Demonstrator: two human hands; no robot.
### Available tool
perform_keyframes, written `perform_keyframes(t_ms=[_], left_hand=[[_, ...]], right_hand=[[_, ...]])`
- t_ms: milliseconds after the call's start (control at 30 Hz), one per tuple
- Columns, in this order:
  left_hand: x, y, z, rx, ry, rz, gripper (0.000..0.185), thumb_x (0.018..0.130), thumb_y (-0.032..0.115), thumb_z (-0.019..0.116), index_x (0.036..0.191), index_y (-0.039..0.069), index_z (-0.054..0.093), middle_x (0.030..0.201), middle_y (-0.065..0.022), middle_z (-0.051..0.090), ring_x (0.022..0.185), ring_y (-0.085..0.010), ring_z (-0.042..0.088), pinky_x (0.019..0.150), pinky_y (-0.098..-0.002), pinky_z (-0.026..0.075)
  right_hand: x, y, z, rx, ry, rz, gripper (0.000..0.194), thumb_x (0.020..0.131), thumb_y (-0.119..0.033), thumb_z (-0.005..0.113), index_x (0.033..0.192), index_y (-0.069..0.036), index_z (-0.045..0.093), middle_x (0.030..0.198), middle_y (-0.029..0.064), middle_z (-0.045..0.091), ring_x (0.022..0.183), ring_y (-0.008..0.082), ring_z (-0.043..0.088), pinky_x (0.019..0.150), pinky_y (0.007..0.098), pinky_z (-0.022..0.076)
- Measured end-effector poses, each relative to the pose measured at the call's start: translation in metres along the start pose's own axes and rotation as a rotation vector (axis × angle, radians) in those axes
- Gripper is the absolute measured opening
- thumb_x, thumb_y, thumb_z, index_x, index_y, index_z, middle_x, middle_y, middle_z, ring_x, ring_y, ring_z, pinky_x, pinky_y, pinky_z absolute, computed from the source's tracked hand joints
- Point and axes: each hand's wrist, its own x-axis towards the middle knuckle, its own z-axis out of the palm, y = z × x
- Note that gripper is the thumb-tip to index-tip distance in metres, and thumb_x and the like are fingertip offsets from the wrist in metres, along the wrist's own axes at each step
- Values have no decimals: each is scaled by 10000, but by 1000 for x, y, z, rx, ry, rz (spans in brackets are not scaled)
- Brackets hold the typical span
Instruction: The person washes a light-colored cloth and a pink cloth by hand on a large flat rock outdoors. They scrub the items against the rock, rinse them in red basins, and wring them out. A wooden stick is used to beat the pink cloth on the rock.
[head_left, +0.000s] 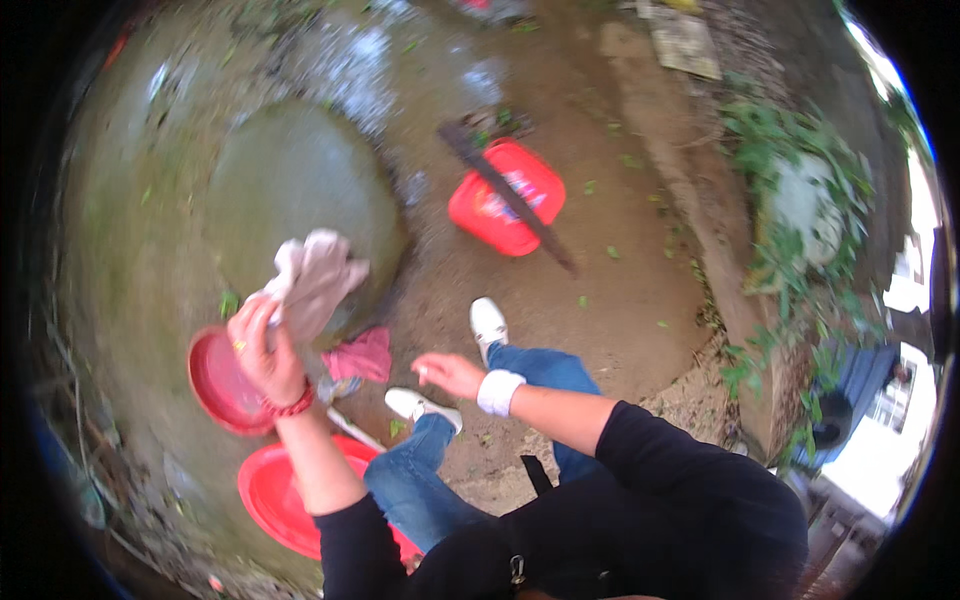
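Note:
My left hand, with a red bracelet at the wrist, grips a pale pinkish cloth by its lower end. The cloth hangs crumpled in front of a large, wet, rounded stone-like block. Below this hand is a shallow red dish with a brownish rim. My right hand hovers above the ground by my shoes, its fingers loosely spread; a tiny white spot shows near the fingers, too small to make out. A white band wraps that wrist. Between the hands, a darker pink cloth lies low beside the block.
A dark wooden strip crosses a red plastic container ahead. A bright red basin sits behind my left forearm, partly hidden. Along the right runs a raised earthen edge with leafy plants. The muddy ground looks wet.

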Motion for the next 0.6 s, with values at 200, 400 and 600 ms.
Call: perform_keyframes(t_ms=[200, 400, 600], left_hand=[[58, 107, -72, -32, -111, 78, 308, 751, -138, 567, 1020, 3, 619, 1029, -134, 597, 986, -294, 530, 890, -382, 414], [85, 248, -111, -206, -159, 23, 217, 755, -92, 607, 956, -11, 619, 979, -129, 597, 941, -263, 556, 861, -353, 434], [121, 350, -162, -344, -45, -8, 262, 708, -147, 534, 923, -25, 620, 1009, -113, 574, 950, -212, 550, 871, -314, 436]], right_hand=[[-61, -167, -44, -219, -46, -284, 450, 880, -229, 613, 1280, -74, 476, 1073, 105, 602, 1036, 249, 587, 910, 363, 460], [-111, -350, -41, -408, 83, -720, 956, 667, -245, 785, 1425, -21, 247, 1399, 215, 350, 1300, 362, 346, 1087, 426, 293], [-151, -440, -6, -294, -37, -827, 1124, 539, -211, 845, 1440, -39, 197, 1429, 194, 302, 1314, 381, 309, 1102, 455, 251]])
